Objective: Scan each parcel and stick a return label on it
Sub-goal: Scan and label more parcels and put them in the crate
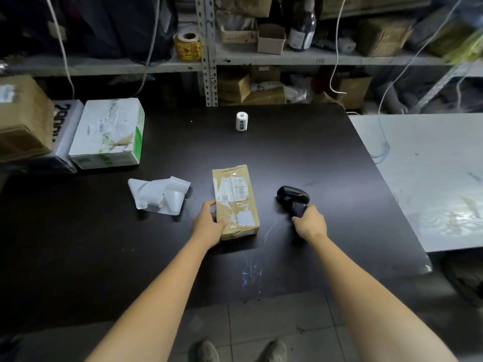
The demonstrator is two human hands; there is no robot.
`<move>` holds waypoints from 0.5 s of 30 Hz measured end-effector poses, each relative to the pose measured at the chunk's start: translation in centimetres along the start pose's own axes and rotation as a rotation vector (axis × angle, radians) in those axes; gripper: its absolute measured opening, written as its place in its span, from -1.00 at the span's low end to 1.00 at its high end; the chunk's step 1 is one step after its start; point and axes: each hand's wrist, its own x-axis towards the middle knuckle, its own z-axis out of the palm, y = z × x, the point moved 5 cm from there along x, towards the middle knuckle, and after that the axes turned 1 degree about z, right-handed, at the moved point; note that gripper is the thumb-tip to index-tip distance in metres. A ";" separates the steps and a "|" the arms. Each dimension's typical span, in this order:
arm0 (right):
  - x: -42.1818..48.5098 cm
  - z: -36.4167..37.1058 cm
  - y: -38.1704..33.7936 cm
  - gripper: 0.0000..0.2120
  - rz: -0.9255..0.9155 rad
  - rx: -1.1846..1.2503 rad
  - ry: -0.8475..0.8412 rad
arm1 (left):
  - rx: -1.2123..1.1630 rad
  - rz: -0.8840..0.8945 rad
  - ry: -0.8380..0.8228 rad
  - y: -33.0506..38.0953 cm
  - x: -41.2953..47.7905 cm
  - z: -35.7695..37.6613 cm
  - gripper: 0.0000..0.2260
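Note:
A small brown cardboard parcel [236, 201] with tape and a white shipping label lies on the black table [261, 152] in front of me. My left hand [209, 222] grips its near left corner. My right hand [309, 222] holds the handle of a black barcode scanner [292, 197], just right of the parcel, its head pointing left and away. A small white roll of labels [241, 121] stands farther back on the table. Crumpled white label backing paper [159, 195] lies left of the parcel.
At the table's left edge sit a white and green box [108, 133], a grey printed box [65, 126] and a brown carton [23, 118]. A white table [423, 178] adjoins on the right. Cluttered shelves [261, 58] stand behind, with cables hanging down.

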 end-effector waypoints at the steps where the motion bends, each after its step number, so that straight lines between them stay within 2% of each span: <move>1: 0.2 0.0 0.0 -0.60 0.003 0.009 0.002 | 0.000 -0.001 0.002 0.0 0.0 0.0 -0.51; 9: 0.3 -2.1 -2.9 -0.68 -0.143 0.138 -0.148 | -0.019 -0.059 -0.026 0.4 -0.4 -0.1 -0.47; 12: -0.3 -3.7 -5.5 -0.65 -0.244 0.076 -0.211 | -0.012 -0.073 -0.021 0.7 -0.9 -0.2 -0.46; 15: -1.2 -5.4 -8.7 -0.71 -0.429 -0.091 -0.192 | -0.004 -0.080 -0.010 0.8 -1.4 -0.2 -0.47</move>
